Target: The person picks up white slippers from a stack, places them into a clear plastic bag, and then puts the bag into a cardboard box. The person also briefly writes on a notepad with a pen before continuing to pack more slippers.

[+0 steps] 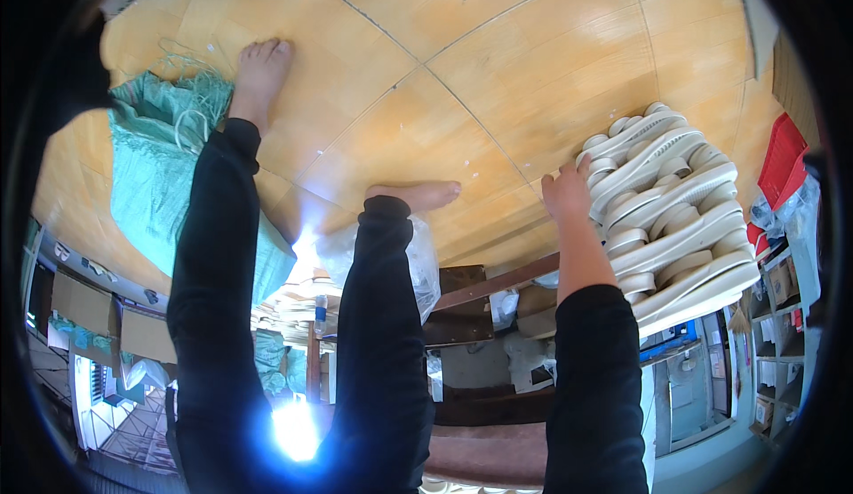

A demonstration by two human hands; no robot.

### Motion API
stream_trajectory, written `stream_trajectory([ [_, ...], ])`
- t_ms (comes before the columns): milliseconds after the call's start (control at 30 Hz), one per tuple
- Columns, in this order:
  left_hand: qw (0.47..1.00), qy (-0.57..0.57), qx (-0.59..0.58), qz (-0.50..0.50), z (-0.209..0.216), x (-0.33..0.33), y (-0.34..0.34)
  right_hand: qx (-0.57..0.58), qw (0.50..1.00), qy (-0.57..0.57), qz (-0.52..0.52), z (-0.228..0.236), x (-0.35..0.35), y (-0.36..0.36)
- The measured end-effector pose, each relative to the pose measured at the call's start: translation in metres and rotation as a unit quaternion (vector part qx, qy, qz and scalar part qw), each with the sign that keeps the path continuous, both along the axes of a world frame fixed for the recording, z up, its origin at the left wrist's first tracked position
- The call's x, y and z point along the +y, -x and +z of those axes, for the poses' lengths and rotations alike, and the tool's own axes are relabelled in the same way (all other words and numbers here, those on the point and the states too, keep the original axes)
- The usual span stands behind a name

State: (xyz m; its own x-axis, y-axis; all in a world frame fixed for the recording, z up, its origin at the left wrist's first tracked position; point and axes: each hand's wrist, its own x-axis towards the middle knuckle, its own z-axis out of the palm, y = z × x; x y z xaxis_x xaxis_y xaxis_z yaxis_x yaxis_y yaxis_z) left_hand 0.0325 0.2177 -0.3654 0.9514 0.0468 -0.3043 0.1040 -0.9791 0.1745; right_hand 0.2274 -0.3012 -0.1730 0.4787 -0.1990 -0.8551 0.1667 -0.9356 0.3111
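Note:
My right hand, on a bare forearm below a black sleeve, reaches to the left edge of a tall stack of cream sandals. Its fingers are slightly bent and apart, and the fingertips come right up to the soles on that side. I cannot make out whether they touch. Nothing shows between the fingers. The sandals lie in several layers with soles and broad straps showing. My left hand is out of the picture. On the left, a green woven sack with a frayed, open mouth lies beside my bare left foot.
My bare right foot rests on the yellow tiled floor, beside a clear plastic bag. A wooden bar runs left of the stack. At the far right are a red bag and shelves.

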Motion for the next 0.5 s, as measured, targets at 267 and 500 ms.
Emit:
stream_trajectory([
  [267, 0.996, -0.060, 0.045, -0.046, -0.038, 0.038, 0.049, -0.075, 0.995, 0.072, 0.006, -0.102, -0.020, -0.015],
  [500, 0.986, -0.012, 0.133, 0.102, -0.036, 0.027, 0.043, -0.073, 0.994, 0.075, -0.032, -0.092, -0.020, -0.010],
])
